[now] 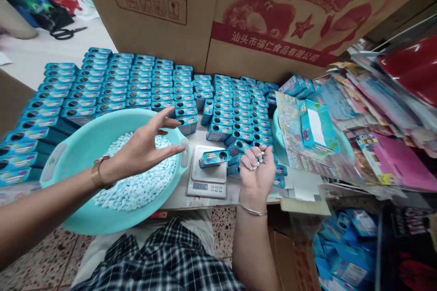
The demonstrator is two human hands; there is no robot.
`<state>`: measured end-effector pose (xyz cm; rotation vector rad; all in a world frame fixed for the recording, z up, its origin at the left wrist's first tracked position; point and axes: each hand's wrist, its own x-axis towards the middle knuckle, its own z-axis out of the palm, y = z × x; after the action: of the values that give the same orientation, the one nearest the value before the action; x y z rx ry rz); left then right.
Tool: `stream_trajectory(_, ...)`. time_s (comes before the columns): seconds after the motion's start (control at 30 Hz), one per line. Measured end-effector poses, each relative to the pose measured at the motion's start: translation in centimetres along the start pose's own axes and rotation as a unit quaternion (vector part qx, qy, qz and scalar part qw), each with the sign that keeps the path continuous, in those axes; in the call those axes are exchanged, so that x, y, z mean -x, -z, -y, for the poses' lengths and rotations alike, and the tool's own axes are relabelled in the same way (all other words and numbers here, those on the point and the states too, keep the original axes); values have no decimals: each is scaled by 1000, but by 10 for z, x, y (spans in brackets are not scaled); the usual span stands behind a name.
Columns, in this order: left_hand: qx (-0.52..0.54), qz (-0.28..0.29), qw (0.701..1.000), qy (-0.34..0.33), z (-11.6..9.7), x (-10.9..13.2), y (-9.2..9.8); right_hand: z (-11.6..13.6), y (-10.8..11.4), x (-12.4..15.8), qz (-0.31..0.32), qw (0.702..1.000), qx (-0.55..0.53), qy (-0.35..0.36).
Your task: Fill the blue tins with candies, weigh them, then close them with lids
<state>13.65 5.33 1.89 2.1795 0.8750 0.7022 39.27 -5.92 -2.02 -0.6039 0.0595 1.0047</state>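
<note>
My left hand (145, 145) hovers over the right side of a turquoise basin (71, 154), thumb and fingers spread with nothing between them. Inside the basin lies a heap of small pale blue and white candies (136, 193). My right hand (256, 168) is turned palm up, its fingers curled round a few of the same candies (261, 158). Between the hands stands a white digital scale (206, 187), its display too small to read. One small blue box (214, 158) rests on the scale, with a dark round hole in its upper face. A few more blue boxes sit beside my right hand.
Rows of blue boxes (138, 86) fill the table behind the basin, against a large brown carton (205, 9). Black scissors (67, 32) lie far left. At right are a second turquoise basin (277, 134), an opened blue box (316, 127) and piled packaging (392, 159).
</note>
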Motion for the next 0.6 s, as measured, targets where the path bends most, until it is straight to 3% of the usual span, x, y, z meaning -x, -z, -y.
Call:
stream_trajectory(0.17, 9, 73, 997, -19, 1, -1, -22, -12, -13, -3, -1, 1000, 20, -1)
stream_trajectory(0.33, -13, 134, 990, -47, -5, -8, -58, -26, -23, -5, 6, 997, 65, 39)
stream_trajectory(0.5, -41, 163, 986, -10, -8, -23, -98, -41, -28, -7, -12, 984, 137, 116)
stream_trajectory(0.6, -41, 163, 986, 5, -8, -29, -111, -47, -28, -7, -12, 973, 172, 155)
